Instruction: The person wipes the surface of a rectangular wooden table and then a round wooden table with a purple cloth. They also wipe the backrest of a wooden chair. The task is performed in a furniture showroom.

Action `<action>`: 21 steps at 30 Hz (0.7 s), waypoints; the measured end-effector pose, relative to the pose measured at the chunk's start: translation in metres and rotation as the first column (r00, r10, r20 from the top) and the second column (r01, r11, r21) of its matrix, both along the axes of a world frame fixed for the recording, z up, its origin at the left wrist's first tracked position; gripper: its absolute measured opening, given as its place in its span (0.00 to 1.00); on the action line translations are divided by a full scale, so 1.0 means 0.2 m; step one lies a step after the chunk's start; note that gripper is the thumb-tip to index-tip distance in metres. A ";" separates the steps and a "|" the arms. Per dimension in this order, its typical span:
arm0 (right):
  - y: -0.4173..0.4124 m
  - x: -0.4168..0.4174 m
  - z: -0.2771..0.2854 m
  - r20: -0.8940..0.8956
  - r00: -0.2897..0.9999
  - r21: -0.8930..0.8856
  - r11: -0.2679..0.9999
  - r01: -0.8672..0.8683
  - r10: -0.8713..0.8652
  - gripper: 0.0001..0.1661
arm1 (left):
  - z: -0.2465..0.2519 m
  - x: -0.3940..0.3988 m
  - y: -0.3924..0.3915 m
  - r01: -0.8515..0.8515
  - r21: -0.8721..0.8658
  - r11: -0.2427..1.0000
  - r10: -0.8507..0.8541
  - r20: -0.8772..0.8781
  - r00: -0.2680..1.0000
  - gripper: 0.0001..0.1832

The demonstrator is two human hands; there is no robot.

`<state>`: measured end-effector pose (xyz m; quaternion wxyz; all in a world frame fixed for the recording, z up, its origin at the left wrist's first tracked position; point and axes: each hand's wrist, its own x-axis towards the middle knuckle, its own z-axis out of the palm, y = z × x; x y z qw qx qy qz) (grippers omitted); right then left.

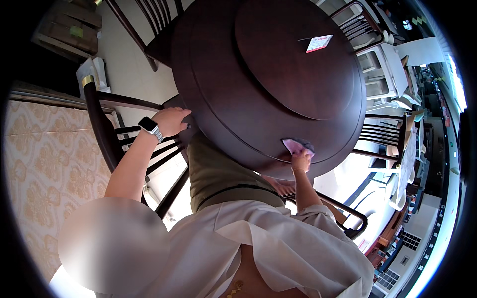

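My right hand (301,161) presses a pink and grey cloth (297,146) onto the near edge of a round dark wooden table (223,97), right of my body. My left hand (170,121), with a smartwatch (148,125) on its wrist, is at the left by the table's rim, over the corner of a dark wooden chair (100,123). It holds nothing that I can see, and its fingers are partly spread. On the table lies a round raised turntable (290,67), which bears a white and red printed card (319,43).
More dark slatted chairs stand around the table, one at the upper left (160,44), one at the right (384,138) and one at the lower right (354,219). Patterned wallpaper (44,167) covers a surface at the left. White tables and chairs (387,70) stand farther right.
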<state>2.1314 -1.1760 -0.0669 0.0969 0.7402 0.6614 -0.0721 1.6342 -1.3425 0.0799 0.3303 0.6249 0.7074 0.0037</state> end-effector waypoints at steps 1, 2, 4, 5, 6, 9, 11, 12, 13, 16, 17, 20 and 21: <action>0.00 -0.01 -0.01 -0.017 0.999 -0.006 0.999 -0.039 0.039 0.29 | 0.02 0.00 0.00 -0.005 -0.008 1.000 0.005 0.004 1.000 0.27; -0.02 -0.04 -0.03 -0.028 0.996 -0.012 0.996 -0.083 0.083 0.30 | 0.00 0.00 0.01 0.002 0.003 1.000 -0.002 0.005 1.000 0.27; -0.07 -0.22 -0.05 -0.149 0.984 -0.003 0.995 -0.100 0.098 0.32 | -0.03 -0.01 -0.01 0.008 0.019 1.000 -0.008 -0.004 1.000 0.27; -0.11 -0.29 -0.07 -0.206 0.970 0.022 0.992 -0.123 0.125 0.32 | -0.02 0.00 0.00 0.011 0.008 1.000 -0.011 -0.003 1.000 0.27; -0.15 -0.37 -0.08 -0.232 0.941 0.069 0.969 -0.238 0.247 0.32 | 0.00 0.00 0.00 0.013 -0.004 1.000 -0.013 -0.002 1.000 0.27; -0.27 -0.68 0.07 -0.336 0.796 -0.002 0.844 -0.536 0.504 0.31 | 0.00 0.00 -0.01 0.011 -0.024 1.000 -0.011 -0.007 1.000 0.27; -0.34 -0.77 0.07 -0.458 0.664 0.012 0.751 -0.660 0.591 0.27 | 0.01 0.00 0.01 0.016 -0.020 1.000 -0.016 -0.001 1.000 0.27; -0.36 -0.81 0.07 -0.491 0.604 -0.016 0.687 -0.727 0.628 0.26 | 0.02 0.00 0.01 0.007 -0.019 1.000 -0.006 0.005 1.000 0.27; -0.38 -0.84 0.08 -0.525 0.541 -0.040 0.616 -0.787 0.657 0.25 | 0.02 -0.01 0.01 -0.002 -0.017 1.000 0.002 0.011 1.000 0.27; -0.39 -0.87 0.14 -0.505 0.499 -0.096 0.529 -0.843 0.704 0.25 | -0.04 -0.02 -0.01 0.021 0.011 1.000 -0.021 0.001 1.000 0.27; -0.39 -0.88 0.15 -0.477 0.510 -0.114 0.525 -0.844 0.716 0.25 | -0.05 -0.03 -0.01 0.017 0.015 1.000 -0.017 -0.004 1.000 0.27; -0.31 -0.81 0.18 -0.446 0.648 -0.100 0.685 -0.722 0.618 0.25 | -0.03 -0.03 -0.01 0.000 0.003 1.000 0.000 -0.007 1.000 0.27; -0.27 -0.77 0.17 -0.411 0.738 -0.116 0.773 -0.624 0.535 0.24 | 0.00 -0.02 0.01 0.000 -0.012 1.000 0.000 -0.001 1.000 0.27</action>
